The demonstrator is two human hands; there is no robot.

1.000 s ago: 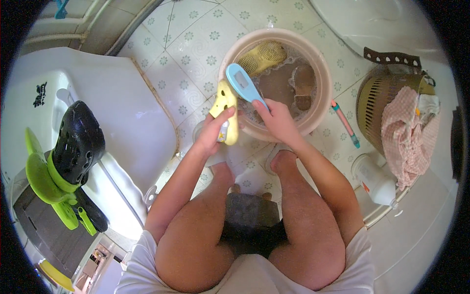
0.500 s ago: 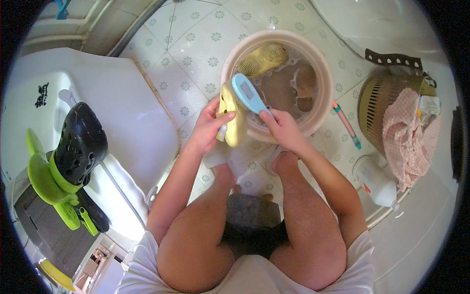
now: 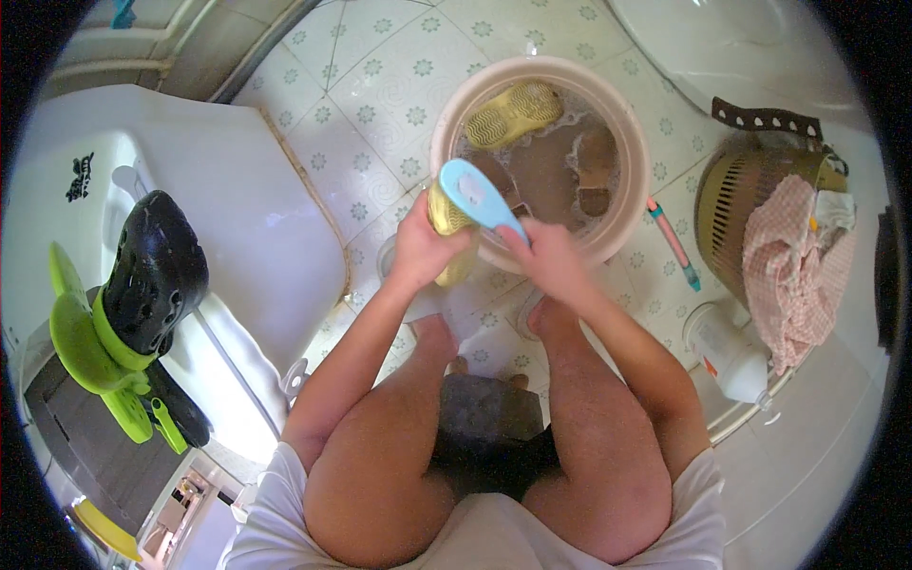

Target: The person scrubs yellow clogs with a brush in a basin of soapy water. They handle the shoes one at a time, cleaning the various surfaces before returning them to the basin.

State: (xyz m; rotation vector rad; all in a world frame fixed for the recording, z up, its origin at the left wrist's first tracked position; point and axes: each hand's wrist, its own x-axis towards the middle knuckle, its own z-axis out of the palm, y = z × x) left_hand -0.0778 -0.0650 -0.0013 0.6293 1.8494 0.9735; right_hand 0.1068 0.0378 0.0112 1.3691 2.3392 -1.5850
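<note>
My left hand [image 3: 425, 239] grips a yellow clog [image 3: 446, 211] at the near left of a pale pink basin [image 3: 635, 157]. A light blue brush [image 3: 478, 194] is in my right hand [image 3: 554, 258], its head lying over the clog; its bristles are hidden beneath. Murky, foamy water fills the basin. In it another yellow clog [image 3: 513, 115] lies sole up near the far left rim. A brown shoe [image 3: 596, 171] sits partly under water on the right, and a further dark brown shape shows behind the brush.
Black and green clogs [image 3: 157, 275] stand at the left beside a white fixture [image 3: 242, 180]. To the right are a brown slotted basket [image 3: 717, 204] with a pink checked cloth [image 3: 793, 266], a white bottle [image 3: 727, 351] and a pink-and-teal stick [image 3: 674, 245] on the patterned tile floor.
The yellow clog has turned in my left hand, which has shifted slightly right. The brush has moved a little left onto the clog; my right hand is blurred by motion.
</note>
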